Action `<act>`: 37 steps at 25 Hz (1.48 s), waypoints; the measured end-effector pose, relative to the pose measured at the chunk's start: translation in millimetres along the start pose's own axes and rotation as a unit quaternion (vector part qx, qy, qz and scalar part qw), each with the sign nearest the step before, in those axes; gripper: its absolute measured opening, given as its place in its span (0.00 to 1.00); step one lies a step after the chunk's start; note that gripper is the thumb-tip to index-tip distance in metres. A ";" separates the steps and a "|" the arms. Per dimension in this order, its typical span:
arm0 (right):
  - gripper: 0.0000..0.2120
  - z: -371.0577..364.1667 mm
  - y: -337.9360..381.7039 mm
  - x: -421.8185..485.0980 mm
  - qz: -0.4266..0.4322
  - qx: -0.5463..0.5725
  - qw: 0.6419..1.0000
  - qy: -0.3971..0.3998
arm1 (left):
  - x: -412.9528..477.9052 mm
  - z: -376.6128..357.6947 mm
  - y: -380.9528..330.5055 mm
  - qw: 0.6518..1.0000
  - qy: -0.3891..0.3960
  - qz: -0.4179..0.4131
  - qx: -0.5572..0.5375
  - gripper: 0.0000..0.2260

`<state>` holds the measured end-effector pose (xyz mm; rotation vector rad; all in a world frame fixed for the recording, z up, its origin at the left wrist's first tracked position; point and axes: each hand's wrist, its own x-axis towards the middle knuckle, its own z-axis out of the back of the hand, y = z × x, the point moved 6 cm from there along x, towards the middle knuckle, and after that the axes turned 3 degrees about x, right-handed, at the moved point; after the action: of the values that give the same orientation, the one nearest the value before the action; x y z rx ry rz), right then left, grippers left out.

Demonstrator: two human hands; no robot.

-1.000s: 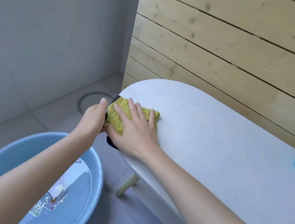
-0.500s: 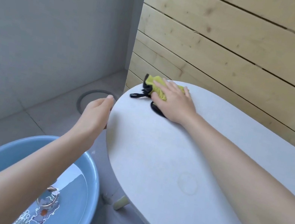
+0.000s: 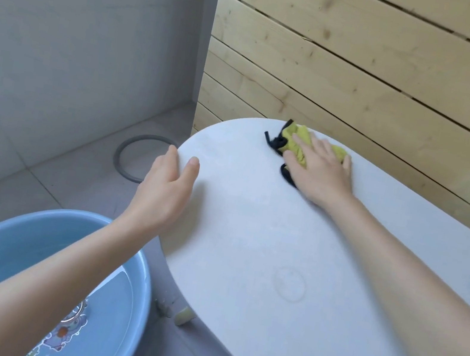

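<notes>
Shifted rightward, the cloth (image 3: 297, 135) now lies at 1 o'clock on the table (image 3: 247, 242), pressed under my right hand (image 3: 321, 172), fingers flat. My left hand (image 3: 166, 194), fingers relaxed, rests on the 10 o'clock rim. Soft, light: I would pinch a bunched fold.

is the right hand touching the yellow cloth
Touching. The head view shows the right hand pressed flat on the yellow cloth, covering most of it.
</notes>
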<state>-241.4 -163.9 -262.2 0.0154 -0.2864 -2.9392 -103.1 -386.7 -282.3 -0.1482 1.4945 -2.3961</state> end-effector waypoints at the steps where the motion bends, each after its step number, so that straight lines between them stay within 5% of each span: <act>1: 0.25 -3.0 14.8 -22.9 0.034 0.008 0.999 0.005 | 0.2 -0.2 0.8 1.000 -0.004 0.001 0.015 0.27; 6: 0.31 -9.8 78.6 -153.7 0.242 0.039 0.969 0.037 | 2.4 0.6 -2.7 0.998 -0.041 -0.017 0.042 0.21; 9: 0.28 -9.0 65.6 -174.3 0.307 0.041 0.950 0.047 | -3.1 -0.5 -10.6 0.989 -0.052 -0.055 0.126 0.28; 14: 0.29 8.8 -21.7 -81.3 0.147 0.028 0.988 0.024 | -20.5 -17.7 -33.8 0.917 -0.054 -0.167 0.359 0.27; 18: 0.24 21.7 -109.7 -27.1 -0.006 0.009 1.000 -0.006 | -28.9 -37.2 -44.1 0.898 0.007 -0.167 0.406 0.29; 23: 0.26 27.2 -138.5 -41.7 -0.093 0.003 0.995 -0.031 | -45.3 -55.1 -52.2 0.880 0.048 -0.183 0.436 0.27; 33: 0.32 17.9 -64.1 -248.3 0.081 0.035 0.996 0.029 | -79.7 -99.6 -78.8 0.867 0.087 -0.236 0.431 0.26; 37: 0.28 29.0 -113.0 -185.8 0.004 0.033 0.999 -0.029 | -95.2 -111.3 -82.6 0.848 0.102 -0.271 0.443 0.38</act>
<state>-80.7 -14.7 -256.9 -0.0617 -0.3908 -2.9252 -58.0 -227.7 -251.6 -0.1059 0.2516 -3.3799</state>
